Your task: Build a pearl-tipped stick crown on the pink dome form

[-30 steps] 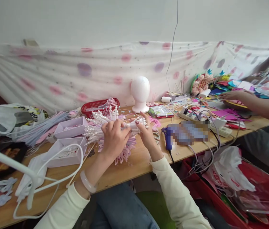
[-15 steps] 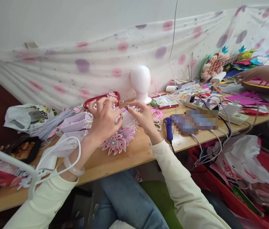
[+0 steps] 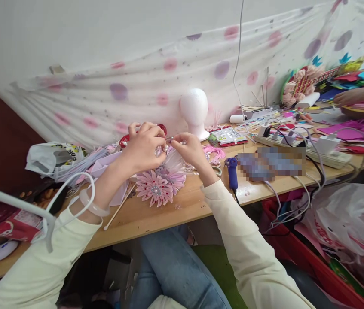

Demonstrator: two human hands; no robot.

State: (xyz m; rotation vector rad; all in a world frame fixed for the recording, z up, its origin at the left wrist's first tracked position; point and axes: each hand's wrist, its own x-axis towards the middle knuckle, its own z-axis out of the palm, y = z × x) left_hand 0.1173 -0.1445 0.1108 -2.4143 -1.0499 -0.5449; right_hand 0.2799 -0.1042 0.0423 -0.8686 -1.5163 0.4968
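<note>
A big pale wall (image 3: pixel 104 30) has a plastic sheet (image 3: pixel 143 88) with pink and purple spots hung across it, and in front is a long wooden table (image 3: pixel 188 206). A white foam head (image 3: pixel 194 107) stands on the table, behind the hands. The left hand (image 3: pixel 146 146) has its fingers bent, and the right hand (image 3: pixel 190 149) has its thumb and finger close together, but I can't tell if they pinch anything. A pink flower (image 3: pixel 155 189) is just under the left hand. A blue glue gun (image 3: pixel 232 171) lies right of both hands. Tiny pearl beads (image 3: pixel 160 150) are held in the left hand's fingers
</note>
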